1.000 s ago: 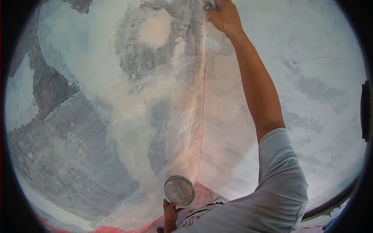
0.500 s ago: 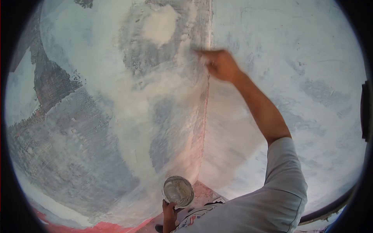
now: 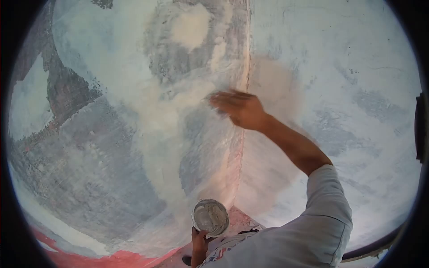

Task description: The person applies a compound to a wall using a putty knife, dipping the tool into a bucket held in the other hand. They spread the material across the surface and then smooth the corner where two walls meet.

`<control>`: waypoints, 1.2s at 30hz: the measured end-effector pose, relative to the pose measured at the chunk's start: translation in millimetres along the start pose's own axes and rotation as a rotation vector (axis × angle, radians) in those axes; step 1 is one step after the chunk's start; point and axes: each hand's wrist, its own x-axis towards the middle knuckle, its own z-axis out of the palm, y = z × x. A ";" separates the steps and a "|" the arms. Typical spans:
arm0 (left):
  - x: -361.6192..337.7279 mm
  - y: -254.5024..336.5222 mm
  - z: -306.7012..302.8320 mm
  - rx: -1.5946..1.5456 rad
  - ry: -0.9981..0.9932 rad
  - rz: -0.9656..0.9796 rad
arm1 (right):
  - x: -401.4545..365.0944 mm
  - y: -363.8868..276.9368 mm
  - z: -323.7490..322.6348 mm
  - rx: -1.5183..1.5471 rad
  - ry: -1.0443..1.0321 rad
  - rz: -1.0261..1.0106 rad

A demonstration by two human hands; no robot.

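Observation:
At the lower middle, my left hand (image 3: pixel 200 237) grips a round bowl (image 3: pixel 210 218) by its near side. Greyish, wet-looking paste coats the inside of the bowl. My right hand (image 3: pixel 237 107) is raised in front of the left wall (image 3: pixel 170 107), close to the corner line. Its fingers point left and are smeared by motion, so whether they hold anything cannot be made out. Pale, creamy patches of paste lie on the wall around and above this hand.
Two walls meet at a vertical corner (image 3: pixel 247 44). The right wall (image 3: pixel 348 116) is pale blue-grey. A pinkish-red band (image 3: pixel 116 260) runs along the bottom left. A dark curved edge (image 3: pixel 375 243) shows at the lower right.
My right hand has moved down along the corner, its fingers now over the left wall. The bowl in my left hand has shifted slightly right and up in view.

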 end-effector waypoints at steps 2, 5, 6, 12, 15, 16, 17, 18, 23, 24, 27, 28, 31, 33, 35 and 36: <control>-1.1 0.1 -2.4 -0.035 0.026 -0.003 | 16.7 41.9 -20.7 -0.155 0.062 0.004; 3.0 -1.5 -7.0 -0.013 0.058 0.005 | 83.4 107.4 -60.5 -0.136 0.093 0.569; 3.5 -1.3 -6.2 -0.006 0.058 -0.001 | 103.3 119.5 -67.9 -0.064 0.189 0.625; -2.8 6.0 2.6 -0.028 0.004 -0.001 | 84.9 106.9 0.4 -0.044 0.396 0.216; -8.2 6.7 6.9 -0.005 0.026 0.027 | -1.3 42.4 28.8 -0.036 0.207 0.165; -10.1 6.1 1.4 -0.011 0.025 0.021 | -22.5 32.8 24.5 -0.032 0.116 0.105; -9.9 7.0 -2.0 -0.016 0.022 0.020 | -28.2 37.6 14.9 -0.029 0.115 0.101; -8.3 7.8 -2.7 -0.020 0.017 0.020 | -29.9 44.8 2.1 -0.031 0.000 0.053; 10.1 -0.5 -12.6 -0.044 0.025 0.020 | 64.2 120.3 -49.1 -0.134 0.203 0.180; 10.1 -1.7 -10.6 -0.077 0.037 0.014 | 86.3 135.8 -57.5 -0.120 0.235 0.260; 10.5 -4.1 -4.9 -0.093 0.036 -0.005 | 108.6 159.9 -40.5 -0.142 0.291 0.305; 11.1 -5.1 -5.0 -0.092 0.033 -0.010 | 113.3 161.5 -33.6 -0.156 0.315 0.320; 10.7 -5.3 -10.0 -0.031 0.026 -0.022 | 71.7 130.9 4.0 -0.146 0.346 0.262; 8.0 -9.3 -14.9 -0.150 -0.021 -0.051 | -5.6 92.3 37.2 -0.173 0.231 0.211; -0.5 -6.1 -10.7 -0.134 -0.008 -0.044 | -77.4 44.4 44.5 -0.089 0.065 0.231; -0.2 -2.7 -8.5 -0.107 0.003 -0.020 | -96.9 36.3 41.5 -0.034 -0.029 0.235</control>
